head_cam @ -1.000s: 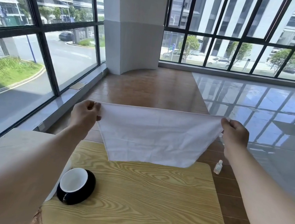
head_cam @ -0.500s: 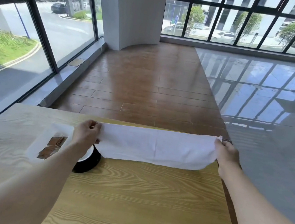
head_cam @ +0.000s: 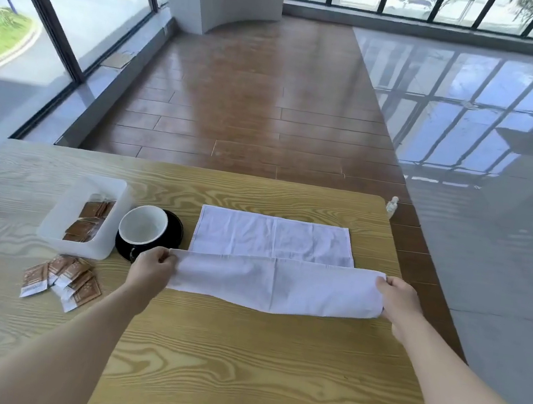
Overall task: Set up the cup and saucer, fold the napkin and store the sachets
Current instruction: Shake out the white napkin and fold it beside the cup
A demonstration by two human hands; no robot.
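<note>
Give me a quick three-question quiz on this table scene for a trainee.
1. True or false: the cup stands on the saucer.
2. Which holds the napkin? A) left hand only B) right hand only C) both
3. Fill in: loose sachets lie on the table, in front of the white ____.

Key: 1 true; 2 C; 3 box, which already holds other sachets.

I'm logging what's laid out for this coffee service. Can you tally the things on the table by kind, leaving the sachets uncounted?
Napkin: 1
Cup: 1
Saucer: 1
Sachet box: 1
Total: 4
The sachets lie partly in the box, partly loose and overlapping, so no sure count.
</note>
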